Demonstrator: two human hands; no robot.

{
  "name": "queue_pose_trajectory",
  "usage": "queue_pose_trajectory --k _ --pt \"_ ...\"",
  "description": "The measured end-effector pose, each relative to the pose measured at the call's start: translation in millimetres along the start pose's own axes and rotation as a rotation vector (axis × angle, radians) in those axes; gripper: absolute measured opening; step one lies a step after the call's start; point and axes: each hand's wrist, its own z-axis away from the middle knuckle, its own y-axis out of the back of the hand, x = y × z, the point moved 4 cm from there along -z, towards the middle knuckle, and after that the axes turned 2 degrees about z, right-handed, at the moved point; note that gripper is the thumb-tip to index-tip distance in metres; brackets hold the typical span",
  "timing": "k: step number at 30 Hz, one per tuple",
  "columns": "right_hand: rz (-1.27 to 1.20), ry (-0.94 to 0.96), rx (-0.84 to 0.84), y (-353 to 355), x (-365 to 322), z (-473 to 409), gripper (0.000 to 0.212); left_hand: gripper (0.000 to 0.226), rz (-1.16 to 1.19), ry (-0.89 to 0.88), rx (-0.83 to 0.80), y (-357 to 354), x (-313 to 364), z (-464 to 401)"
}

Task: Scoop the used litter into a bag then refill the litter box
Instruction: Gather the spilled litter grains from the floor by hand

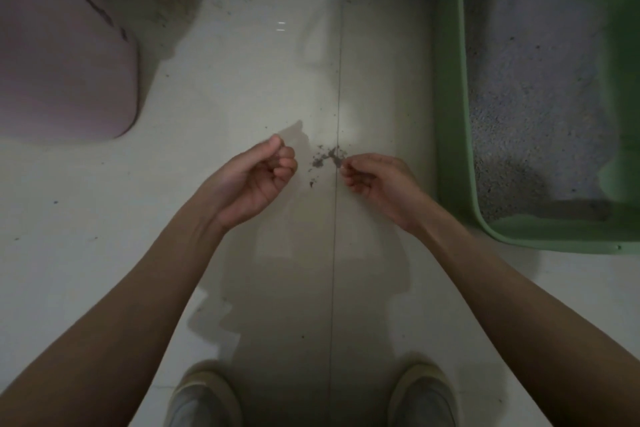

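Note:
A green litter box (450, 114) stands on the floor at the right, with pale grey litter (530, 97) spread inside it. Between my hands hangs a thin clear plastic bag (311, 253), hard to make out against the tiles. My left hand (258, 177) pinches its left top edge with curled fingers. My right hand (374, 180) pinches the right top edge. A few dark grey litter crumbs (323, 159) show between the two hands; I cannot tell whether they lie in the bag or on the floor.
A pink rounded container (62, 62) sits on the floor at the upper left. The floor is pale tile with a grout line (334, 288) running down the middle. My two shoes (204, 399) stand at the bottom edge. A dark gap runs along the top.

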Motion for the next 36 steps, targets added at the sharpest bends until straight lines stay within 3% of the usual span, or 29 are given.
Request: queue_pose_trajectory --k 4,7,8,11,16,23,27,30,33,36 --pt "0.831 0.182 0.259 4 -13 -13 0.016 0.030 -0.155 0.015 0.087 7 0 2" --pt "1.111 0.258 0.252 -6 -14 -23 0.021 0.005 -0.253 0.026 0.226 8 3 0" --pt "1.167 0.262 0.236 -9 -12 -25 0.023 0.011 -0.306 0.023 0.273 9 4 -1" --pt "1.192 0.252 0.249 -11 -7 -30 0.022 0.027 -0.566 -0.021 0.402 6 4 -8" --pt "1.158 0.289 0.280 -11 -10 -31 0.017 0.014 -1.431 -0.227 0.521 0 2 -29" --pt "1.232 0.326 0.236 -12 -9 -32 0.023 0.025 -1.642 -0.333 0.568 -3 -14 -52" --pt "1.025 0.318 0.267 -7 -10 -31 0.012 0.015 -1.716 -0.394 0.518 -12 -18 -53" --pt "0.503 0.195 0.276 3 -9 -23 0.018 0.018 -1.800 -0.391 0.489 -14 -20 -52" --pt "-0.111 0.066 0.160 4 -4 -16 0.018 0.020 -1.875 -0.369 0.440 -14 -21 -54" --pt "-0.313 0.016 0.092 4 -5 -12 0.019 0.015 -1.694 -0.391 0.463 -15 -11 -49"
